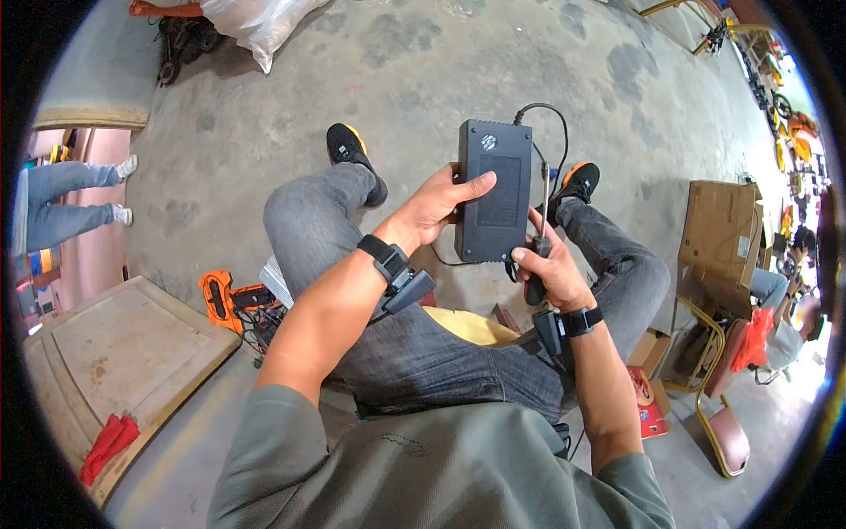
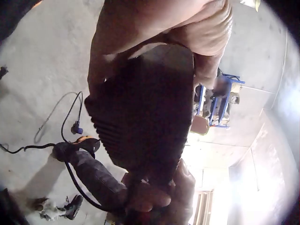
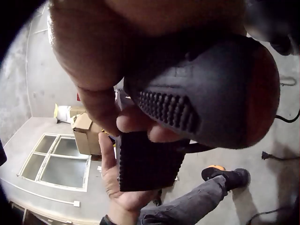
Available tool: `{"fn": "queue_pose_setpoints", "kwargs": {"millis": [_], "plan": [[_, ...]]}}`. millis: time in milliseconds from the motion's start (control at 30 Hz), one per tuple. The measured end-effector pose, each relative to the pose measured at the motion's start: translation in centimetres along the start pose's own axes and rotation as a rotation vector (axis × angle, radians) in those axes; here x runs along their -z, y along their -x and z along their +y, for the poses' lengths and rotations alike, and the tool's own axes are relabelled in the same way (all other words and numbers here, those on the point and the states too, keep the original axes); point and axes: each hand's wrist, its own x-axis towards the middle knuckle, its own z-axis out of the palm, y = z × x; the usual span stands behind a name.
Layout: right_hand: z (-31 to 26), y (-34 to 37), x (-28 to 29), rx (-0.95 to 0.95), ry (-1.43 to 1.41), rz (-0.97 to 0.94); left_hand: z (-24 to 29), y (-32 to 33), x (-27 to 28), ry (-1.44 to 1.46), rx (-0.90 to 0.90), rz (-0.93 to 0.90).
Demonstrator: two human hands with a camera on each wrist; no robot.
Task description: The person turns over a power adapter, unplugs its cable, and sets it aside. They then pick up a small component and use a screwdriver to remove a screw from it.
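A black box-shaped power charger (image 1: 500, 198) is held up over the lap, its flat face toward the head camera. My left hand (image 1: 439, 204) grips its left side, thumb lying across the face. The right hand (image 1: 560, 271) holds a screwdriver (image 3: 211, 89) with a thick black, ribbed handle; its metal shaft points away from me, alongside the charger. The right thumb and fingers are also at the charger's lower right corner. From the far end of the charger a black cable (image 1: 562, 119) loops to the right. In the left wrist view the charger's ribbed sides show.
Orange-and-black gear (image 1: 227, 300) lies with tangled wires by the left leg. A wooden panel (image 1: 123, 353) with a red cloth (image 1: 110, 448) is at left. On the right stand a cardboard box (image 1: 718, 234) and a chair (image 1: 718, 388). Other people are at both sides.
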Motion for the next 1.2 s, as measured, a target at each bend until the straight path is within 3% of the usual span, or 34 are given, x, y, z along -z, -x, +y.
{"fn": "queue_pose_setpoints", "kwargs": {"millis": [400,467,800,867,1000,1033,1200], "plan": [[-0.7,-0.1,-0.4,0.057,0.162,0.01,-0.4,-0.6,0.5,0.03,-0.082,-0.02],[-0.6,-0.3,-0.2,0.072,0.297,0.028,-0.6,-0.8,0.8,-0.004,-0.099,-0.03],[0.4,-1.1,-0.1,0.094,0.346,0.254,-1.4,-0.8,0.5,-0.091,-0.102,0.111],[-1.0,-0.9,-1.7,0.113,0.455,0.349,-1.6,-0.9,0.3,-0.112,-0.105,0.118],[-0.1,-2.5,-3.4,0.307,0.717,0.356,-2.1,-1.0,-0.2,-0.202,-0.137,0.251],[0.0,-2.9,-3.9,0.239,0.692,0.342,-2.0,-1.0,-0.4,-0.229,-0.13,0.29],[1.1,-4.2,-4.9,0.393,0.885,0.366,-2.9,-1.4,-0.1,-0.34,-0.152,0.374]]}}
